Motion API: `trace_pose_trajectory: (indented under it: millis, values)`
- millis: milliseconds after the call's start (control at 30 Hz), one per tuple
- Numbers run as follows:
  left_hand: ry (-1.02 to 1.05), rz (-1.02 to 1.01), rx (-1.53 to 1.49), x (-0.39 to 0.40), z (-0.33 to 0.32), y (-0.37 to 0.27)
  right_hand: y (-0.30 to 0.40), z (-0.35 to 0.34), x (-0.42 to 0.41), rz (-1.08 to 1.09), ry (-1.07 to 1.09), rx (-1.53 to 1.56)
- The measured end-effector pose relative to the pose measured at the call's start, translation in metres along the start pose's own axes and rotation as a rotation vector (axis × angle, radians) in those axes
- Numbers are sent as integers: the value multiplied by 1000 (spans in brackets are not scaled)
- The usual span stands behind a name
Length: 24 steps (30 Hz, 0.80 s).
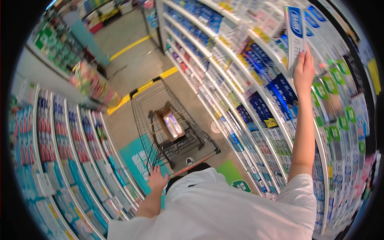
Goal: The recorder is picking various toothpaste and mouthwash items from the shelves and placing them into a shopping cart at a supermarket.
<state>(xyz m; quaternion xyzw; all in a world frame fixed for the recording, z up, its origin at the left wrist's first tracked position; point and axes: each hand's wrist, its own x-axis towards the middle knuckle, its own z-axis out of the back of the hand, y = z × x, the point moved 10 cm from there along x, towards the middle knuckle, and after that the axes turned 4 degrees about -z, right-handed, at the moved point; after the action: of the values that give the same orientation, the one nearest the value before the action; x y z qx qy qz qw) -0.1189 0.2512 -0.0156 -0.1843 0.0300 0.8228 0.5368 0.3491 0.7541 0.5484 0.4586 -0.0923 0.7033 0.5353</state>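
My right hand [304,72] is raised at the right shelving and grips the lower end of a slim white and blue carton [295,33] bearing writing. Similar white and blue cartons [322,39] line the shelf just behind it. Low in the view, my left hand [158,177] rests on the left end of the handle of a wire shopping cart [150,96], fingers over its corner. Inside the cart lies an open cardboard box [164,120] with two shiny wrapped packs [174,124] in it.
Stocked shelves [252,87] curve along the right, holding dark blue boxes [282,93] and green-topped packs [330,87]. More shelves [69,138] stand at the left. Ahead are a clear bin of colourful goods [96,84] and a yellow floor line [169,73]. Floor stickers [135,159] lie beneath the cart.
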Motion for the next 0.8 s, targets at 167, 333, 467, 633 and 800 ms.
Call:
trace_pose_trajectory:
  millis: [167,333,467,633,800]
  values:
    - [43,39,0,6,-2,5,33,-210,-202,-642,801,649]
    - [19,35,-15,11,-4,16,117,-381,-519,-1437,1820,943]
    - [-73,13,-6,7,12,19,167,-467,-619,-1474,1872,755]
    - [24,25,-43,13,2,32,157,-594,-665,-666,1651,167]
    - [34,4,-64,12,-10,51,151,-655,-698,-379,1672,-245]
